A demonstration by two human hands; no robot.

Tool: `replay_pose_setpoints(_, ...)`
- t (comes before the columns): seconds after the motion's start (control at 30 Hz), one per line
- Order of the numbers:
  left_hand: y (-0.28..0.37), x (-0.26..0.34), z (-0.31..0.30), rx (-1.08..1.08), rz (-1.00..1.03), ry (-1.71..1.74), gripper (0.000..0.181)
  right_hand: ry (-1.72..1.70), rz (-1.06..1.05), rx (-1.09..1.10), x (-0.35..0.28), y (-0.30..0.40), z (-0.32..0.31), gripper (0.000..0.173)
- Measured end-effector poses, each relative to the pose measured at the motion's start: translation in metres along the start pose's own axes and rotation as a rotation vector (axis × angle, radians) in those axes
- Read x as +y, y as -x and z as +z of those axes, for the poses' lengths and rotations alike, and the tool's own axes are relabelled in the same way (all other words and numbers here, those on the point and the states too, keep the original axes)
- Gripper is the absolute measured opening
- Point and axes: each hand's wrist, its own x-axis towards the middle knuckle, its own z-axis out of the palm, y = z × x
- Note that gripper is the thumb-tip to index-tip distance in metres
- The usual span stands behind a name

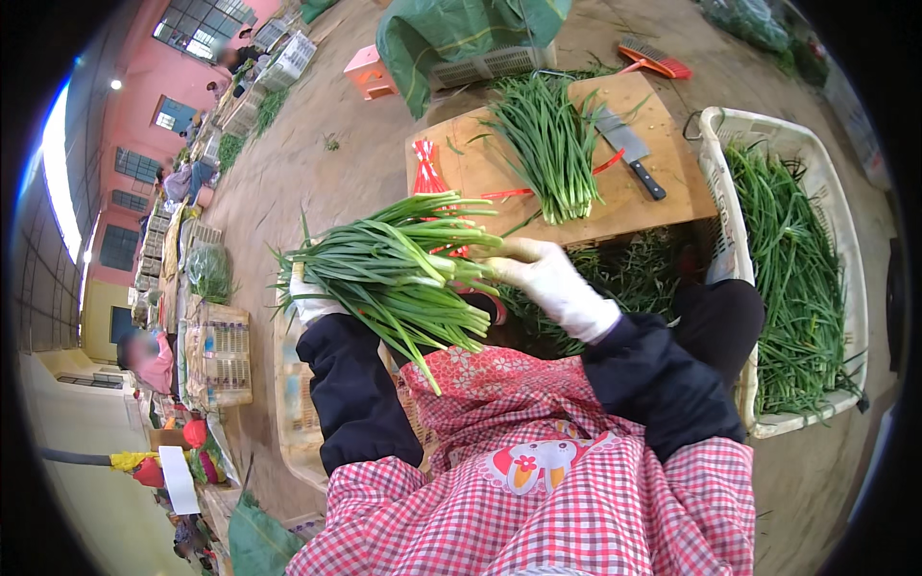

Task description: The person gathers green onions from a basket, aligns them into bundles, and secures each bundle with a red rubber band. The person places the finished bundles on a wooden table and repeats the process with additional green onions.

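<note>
A loose bunch of garlic chives (389, 259) lies across my left hand (311, 299), which is gloved in white and grips it near the leafy end, partly hidden beneath the leaves. My right hand (536, 277), also in a white glove, has its fingertips at the pale cut ends; whether it pinches a stalk I cannot tell. Beyond my hands, a second bunch of chives (551, 144) rests on a wooden board (677, 191). A cleaver (627, 144) with a black handle lies beside that bunch. Red ties (426, 169) are gathered at the board's left side.
At right stands a white plastic crate (742, 245) full of chives (785, 281). Another crate (292, 403) is by my left arm. A red broom (655, 61), a pink stool (371, 72) and a green tarp (461, 43) lie beyond the board. Other people work along the left.
</note>
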Motion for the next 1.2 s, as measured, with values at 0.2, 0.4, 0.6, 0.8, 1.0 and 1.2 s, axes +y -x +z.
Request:
replay_pose_setpoints(0.2, 0.009, -0.017, 0.041, 0.019, 0.021, 0.011, 0.039, -0.634, -0.02, 0.056, 0.025, -0.022, 0.02, 0.03)
replay_pose_setpoints(0.4, 0.003, -0.03, 0.053, 0.13, 0.055, 0.05, 0.039, -0.538, -0.089, 0.152, 0.028, -0.012, 0.019, 0.023)
replay_pose_setpoints(0.6, 0.007, -0.031, 0.081, -0.056, 0.072, 0.083, 0.039, -0.697, -0.104, 0.201, 0.058, -0.001, 0.017, 0.027)
replay_pose_setpoints(0.8, -0.001, -0.005, 0.125, -0.498, 0.21, 0.119, 0.036, -0.569, -0.207, 0.04, 0.063, 0.009, 0.001, 0.048)
replay_pose_setpoints(1.0, -0.015, 0.011, 0.141, -0.722, 0.257, 0.248, 0.03, -0.139, 0.11, -0.262, 0.022, 0.038, -0.045, 0.015)
replay_pose_setpoints(1.2, -0.022, 0.029, 0.122, -0.849, 0.016, 0.555, 0.029, 0.276, 0.241, -0.314, 0.007, 0.063, -0.102, 0.017)
